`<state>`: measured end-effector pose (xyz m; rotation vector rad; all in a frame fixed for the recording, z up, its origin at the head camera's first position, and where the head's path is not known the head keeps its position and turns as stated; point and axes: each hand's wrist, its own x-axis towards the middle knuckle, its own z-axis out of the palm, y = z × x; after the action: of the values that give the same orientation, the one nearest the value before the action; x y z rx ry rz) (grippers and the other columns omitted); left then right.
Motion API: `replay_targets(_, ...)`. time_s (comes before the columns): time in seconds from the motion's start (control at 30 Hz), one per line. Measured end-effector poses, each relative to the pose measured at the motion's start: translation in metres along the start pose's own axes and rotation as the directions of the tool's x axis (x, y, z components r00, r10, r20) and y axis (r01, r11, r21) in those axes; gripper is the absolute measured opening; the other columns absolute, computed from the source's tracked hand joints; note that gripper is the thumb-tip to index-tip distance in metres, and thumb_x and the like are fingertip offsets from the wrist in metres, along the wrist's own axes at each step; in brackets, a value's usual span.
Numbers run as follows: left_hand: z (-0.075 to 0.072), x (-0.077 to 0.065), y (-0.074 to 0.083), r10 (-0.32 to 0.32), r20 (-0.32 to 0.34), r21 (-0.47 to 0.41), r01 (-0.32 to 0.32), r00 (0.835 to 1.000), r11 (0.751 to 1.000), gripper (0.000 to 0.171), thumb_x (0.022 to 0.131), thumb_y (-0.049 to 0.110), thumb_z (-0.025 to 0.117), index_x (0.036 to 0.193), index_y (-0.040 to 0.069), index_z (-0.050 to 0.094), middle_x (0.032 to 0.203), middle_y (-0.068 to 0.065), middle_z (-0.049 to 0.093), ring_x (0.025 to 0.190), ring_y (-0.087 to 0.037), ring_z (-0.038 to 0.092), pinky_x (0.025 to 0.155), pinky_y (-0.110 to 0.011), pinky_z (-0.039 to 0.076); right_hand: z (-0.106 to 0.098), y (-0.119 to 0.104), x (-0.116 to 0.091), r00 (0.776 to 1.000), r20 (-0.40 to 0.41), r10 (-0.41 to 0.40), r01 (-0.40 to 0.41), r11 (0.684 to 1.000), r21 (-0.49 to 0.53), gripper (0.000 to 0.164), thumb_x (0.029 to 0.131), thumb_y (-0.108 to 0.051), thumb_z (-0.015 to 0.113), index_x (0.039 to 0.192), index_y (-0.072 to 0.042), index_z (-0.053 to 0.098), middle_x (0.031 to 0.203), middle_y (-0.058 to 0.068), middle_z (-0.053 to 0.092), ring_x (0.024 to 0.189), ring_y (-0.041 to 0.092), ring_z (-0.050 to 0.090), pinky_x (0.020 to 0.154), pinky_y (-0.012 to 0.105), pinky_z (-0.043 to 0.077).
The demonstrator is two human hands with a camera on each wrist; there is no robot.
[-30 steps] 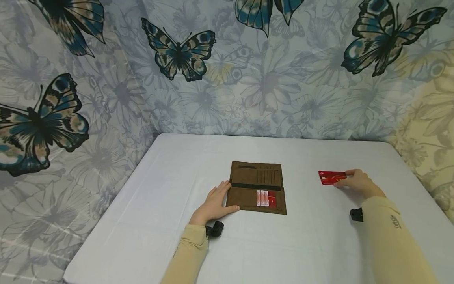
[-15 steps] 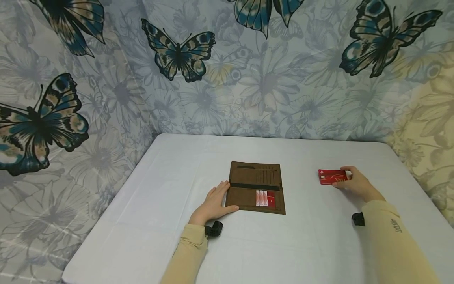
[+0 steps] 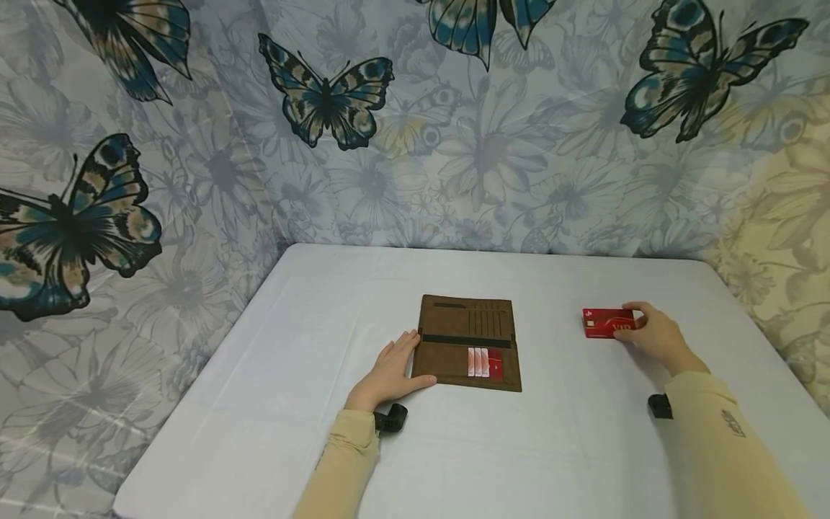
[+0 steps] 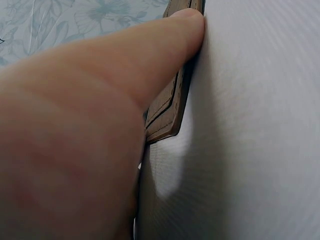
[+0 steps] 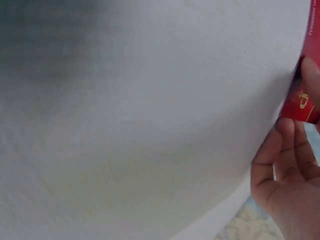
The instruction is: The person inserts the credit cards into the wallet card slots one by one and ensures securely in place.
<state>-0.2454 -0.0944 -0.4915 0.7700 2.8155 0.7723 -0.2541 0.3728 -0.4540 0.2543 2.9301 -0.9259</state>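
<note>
A brown wallet (image 3: pixel 447 364) lies spread open on the white table, with several white-and-red cards (image 3: pixel 480 362) showing in its lower half. My left hand (image 3: pixel 389 375) rests at the wallet's left edge, its fingers extended and the thumb touching the lower left corner. In the left wrist view, that thumb (image 4: pixel 165 45) lies along the wallet's edge (image 4: pixel 167 117). To the right, my right hand (image 3: pixel 658 337) pinches the right end of a red card (image 3: pixel 599 323) with gold lettering. In the right wrist view, the fingers curl beside the card (image 5: pixel 292 107); part of it is outside the picture.
A white cloth covers the table (image 3: pixel 519 447). Its far edge meets a wall hanging (image 3: pixel 493 158) with butterflies and flowers. A black camera is strapped at each wrist, the left one (image 3: pixel 392 418) close below the wallet.
Over the red card, my right fingers and thumb have shifted slightly, and more of its right part shows. The card stays in nearly the same place. My left hand and the wallet have hardly moved.
</note>
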Motion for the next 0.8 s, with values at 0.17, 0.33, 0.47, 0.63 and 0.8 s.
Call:
replay_targets(0.17, 0.0, 0.0, 0.001, -0.001, 0.001, -0.006, 0.001, 1.0, 1.0, 0.089, 0.075, 0.06, 0.051, 0.138, 0.007, 0.018, 0.143, -0.003, 0.012, 0.129, -0.015, 0.006, 0.103, -0.034, 0.002, -0.001, -0.005, -0.002, 0.999, -0.019, 0.032, -0.032, 0.999, 0.009, 0.059, 0.077, -0.015, 0.062, 0.124, 0.006, 0.032, 0.092, 0.024, 0.042, 0.078, 0.032, 0.042, 0.054, 0.028, 0.039)
replay_targets(0.33, 0.0, 0.0, 0.001, 0.0, 0.002, -0.002, 0.0, 1.0, 1.0, 0.088, 0.075, 0.059, 0.051, 0.138, 0.007, 0.018, 0.143, -0.003, 0.012, 0.129, -0.015, 0.006, 0.103, -0.034, 0.002, -0.002, -0.008, -0.004, 0.997, -0.06, 0.043, -0.042, 0.999, 0.007, 0.051, 0.079, -0.011, 0.06, 0.121, 0.006, 0.037, 0.09, 0.022, 0.044, 0.075, 0.03, 0.043, 0.05, 0.027, 0.04)
replay_targets(0.47, 0.0, 0.0, 0.001, -0.002, 0.004, 0.003, 0.002, 1.0, 1.0, 0.088, 0.075, 0.06, 0.05, 0.138, 0.008, 0.018, 0.143, -0.003, 0.012, 0.129, -0.015, 0.006, 0.103, -0.034, 0.002, -0.001, -0.007, -0.006, 0.996, -0.068, 0.056, -0.055, 0.998, 0.017, 0.052, 0.079, -0.013, 0.062, 0.121, 0.005, 0.038, 0.088, 0.021, 0.044, 0.075, 0.03, 0.043, 0.05, 0.027, 0.04)
replay_targets(0.63, 0.0, 0.0, 0.001, -0.005, 0.006, 0.011, 0.005, 1.0, 1.0, 0.088, 0.075, 0.061, 0.049, 0.138, 0.008, 0.018, 0.143, -0.003, 0.011, 0.129, -0.014, 0.005, 0.103, -0.033, 0.002, -0.001, -0.006, -0.01, 0.998, -0.059, 0.039, -0.036, 0.999, 0.039, 0.052, 0.079, -0.014, 0.062, 0.121, 0.005, 0.038, 0.087, 0.019, 0.043, 0.071, 0.026, 0.045, 0.049, 0.028, 0.041)
replay_targets(0.8, 0.0, 0.0, 0.0, 0.001, 0.004, 0.013, -0.001, 1.0, 1.0, 0.089, 0.075, 0.061, 0.049, 0.138, 0.008, 0.018, 0.143, -0.003, 0.011, 0.129, -0.014, 0.005, 0.103, -0.033, 0.001, -0.003, -0.006, -0.016, 0.998, -0.067, 0.009, -0.004, 0.997, 0.078, 0.051, 0.079, -0.015, 0.062, 0.12, 0.005, 0.039, 0.085, 0.017, 0.046, 0.065, 0.022, 0.049, 0.048, 0.028, 0.044)
